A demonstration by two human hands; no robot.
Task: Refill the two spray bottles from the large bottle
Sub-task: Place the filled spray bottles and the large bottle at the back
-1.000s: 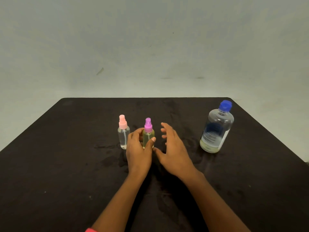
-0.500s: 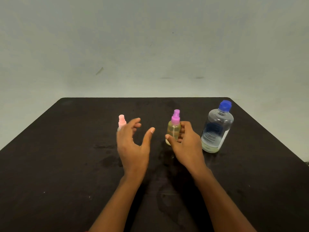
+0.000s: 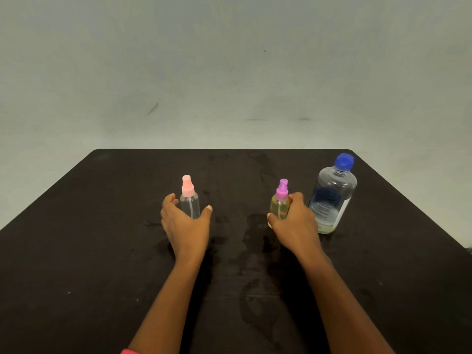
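Observation:
A clear spray bottle with a pink cap [image 3: 190,204] stands upright left of centre on the black table [image 3: 102,226]. My left hand [image 3: 185,226] cups around it from the front, thumb on its right and fingers on its left, with small gaps showing. My right hand [image 3: 293,223] grips a spray bottle with a purple cap [image 3: 279,205] that holds yellowish liquid; the bottle is upright at table level. Just to its right stands the large clear bottle [image 3: 332,198] with a blue cap, a dark label and a little liquid at the bottom.
Faint wet marks [image 3: 252,238] show on the table between my forearms. The far table edge [image 3: 219,150] meets a plain grey wall. A red cuff [image 3: 130,351] shows on my left arm at the bottom edge.
My right hand took the purple-capped bottle from my left hand and carried it right, beside the large bottle. My left hand moved left and now cups the pink-capped bottle.

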